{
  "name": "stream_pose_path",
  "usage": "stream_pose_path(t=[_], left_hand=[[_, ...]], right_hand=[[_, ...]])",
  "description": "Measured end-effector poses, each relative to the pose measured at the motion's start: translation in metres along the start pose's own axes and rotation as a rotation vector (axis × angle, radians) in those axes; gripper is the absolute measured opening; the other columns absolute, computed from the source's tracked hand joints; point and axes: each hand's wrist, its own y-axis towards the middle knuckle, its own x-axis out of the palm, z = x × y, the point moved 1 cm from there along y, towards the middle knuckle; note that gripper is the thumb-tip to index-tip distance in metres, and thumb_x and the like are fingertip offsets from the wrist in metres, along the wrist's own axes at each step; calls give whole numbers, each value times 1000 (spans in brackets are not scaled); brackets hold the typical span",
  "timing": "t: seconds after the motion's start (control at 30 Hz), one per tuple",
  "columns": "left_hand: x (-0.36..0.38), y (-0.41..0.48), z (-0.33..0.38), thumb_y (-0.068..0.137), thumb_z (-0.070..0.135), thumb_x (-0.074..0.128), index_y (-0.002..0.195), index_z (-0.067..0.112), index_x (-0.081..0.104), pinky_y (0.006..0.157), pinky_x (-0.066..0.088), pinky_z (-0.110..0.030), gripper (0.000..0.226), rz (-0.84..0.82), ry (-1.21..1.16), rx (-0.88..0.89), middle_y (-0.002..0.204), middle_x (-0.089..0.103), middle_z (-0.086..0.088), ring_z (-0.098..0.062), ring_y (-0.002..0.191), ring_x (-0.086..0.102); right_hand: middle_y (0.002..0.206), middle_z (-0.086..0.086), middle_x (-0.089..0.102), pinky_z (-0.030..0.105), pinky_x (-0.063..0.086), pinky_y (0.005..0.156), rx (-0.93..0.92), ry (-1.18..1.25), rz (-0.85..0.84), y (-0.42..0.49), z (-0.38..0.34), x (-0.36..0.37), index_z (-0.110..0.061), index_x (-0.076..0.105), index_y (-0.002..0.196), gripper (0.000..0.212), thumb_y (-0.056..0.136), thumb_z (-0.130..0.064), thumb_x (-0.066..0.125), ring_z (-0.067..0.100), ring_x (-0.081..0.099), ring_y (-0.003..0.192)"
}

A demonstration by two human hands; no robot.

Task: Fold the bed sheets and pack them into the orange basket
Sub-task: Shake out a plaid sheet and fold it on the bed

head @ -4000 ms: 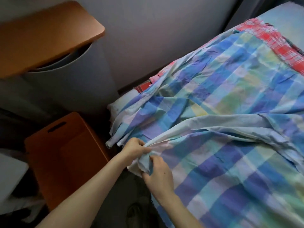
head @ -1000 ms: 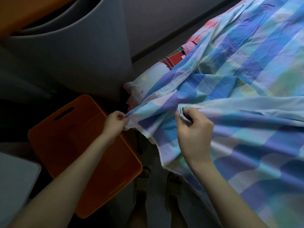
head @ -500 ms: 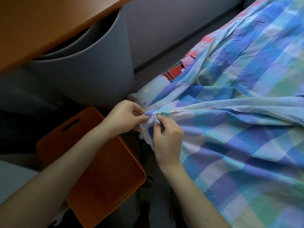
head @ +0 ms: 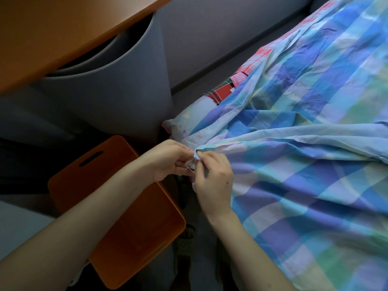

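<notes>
Beside the bed (head: pixel 184 117), left hand (head: pixel 168 161) and right hand (head: pixel 214 183) pinch one corner of the blue checked cotton sheet (head: pixel 304 169), which stretches rightward (orange plastic basket (head: pixel 126 206) lies left).

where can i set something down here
Free: the flat sheet right of the right hand, below the long fold. The basket by the left hand looks bare. Crowded: the sheet corner that both hands pinch, and the gap between basket and sheet, with slippers.

checked blue sheet (head: pixel 304 164): spread on bed, unfolded | orange basket (head: pixel 117 206): floor beside bed
</notes>
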Motion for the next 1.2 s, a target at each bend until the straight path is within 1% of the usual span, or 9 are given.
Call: stream_pose_path(t=[0.13, 0.3, 0.43, 0.67, 0.8, 0.93, 1.07, 1.13, 1.2], left_hand=[[7, 3, -10, 75, -16, 61, 82, 6, 61, 73, 56, -30, 23, 48, 121, 92, 78, 65, -11, -19, 77, 63], [10, 6, -20, 88, 8, 63, 86, 4, 62, 65, 58, -27, 4, 140, 87, 240, 76, 66, -11, -17, 70, 66], [12, 4, -15, 93, 7, 56, 77, 7, 66, 59, 57, -25, 18, 130, 72, 217, 72, 65, -9, -13, 64, 65], [11, 3, -4, 93, 5, 43, 80, 1, 65, 61, 56, -30, 26, 47, -52, 20, 68, 64, -12, -20, 65, 64], [8, 6, 3, 97, 22, 43, 85, 8, 64, 78, 45, -31, 27, 20, 156, -29, 83, 65, -11, -25, 86, 58], [9, 16, 14, 97, 29, 41, 105, 12, 66, 71, 37, -24, 31, 18, 516, -21, 110, 67, -6, -17, 106, 59], [-6, 30, 25, 95, 33, 45, 101, 19, 69, 81, 36, -28, 28, 9, 574, 17, 102, 66, 5, -8, 96, 58], [-22, 49, 23, 94, 30, 50, 96, 17, 70, 76, 43, -26, 24, 191, 518, 83, 97, 66, 2, -10, 91, 60], [-35, 73, 10, 92, 26, 55, 104, 12, 67, 83, 50, -33, 22, 363, 554, 146, 104, 65, -2, -18, 99, 61]], right_hand=[[81, 7, 67, 21, 40, 74, 69, 41, 14, 1, -1, -3, -5, 70, 84, 15, 83, -3, 56, 16, 57, 78], [83, 6, 68, 28, 46, 75, 106, 82, 40, 3, 2, -3, -5, 70, 86, 15, 86, -6, 56, 19, 61, 78], [82, 6, 67, 19, 39, 76, 47, 38, 81, 1, -2, -5, -5, 69, 86, 17, 87, -9, 53, 13, 55, 79], [86, 12, 65, 26, 41, 78, -97, -91, 36, -5, -2, -2, 1, 69, 89, 21, 85, -9, 50, 21, 54, 83], [93, 14, 64, 28, 43, 79, -123, -153, -15, -8, 8, 0, 2, 68, 97, 23, 82, -15, 62, 24, 56, 88], [82, 16, 63, 32, 44, 72, -133, -130, 75, -3, 19, 1, 3, 65, 83, 6, 80, -1, 64, 29, 58, 77], [74, 0, 58, 21, 40, 66, 89, 74, 141, 8, 23, -5, -7, 61, 76, 14, 82, -15, 51, 9, 49, 70], [68, -12, 48, 14, 34, 62, 225, 126, 139, 12, 25, -10, -17, 53, 72, 12, 81, -23, 49, 2, 41, 63], [58, -15, 39, 12, 31, 57, 343, 188, 125, 17, 27, -16, -23, 43, 66, 17, 81, -22, 50, 2, 39, 58]])
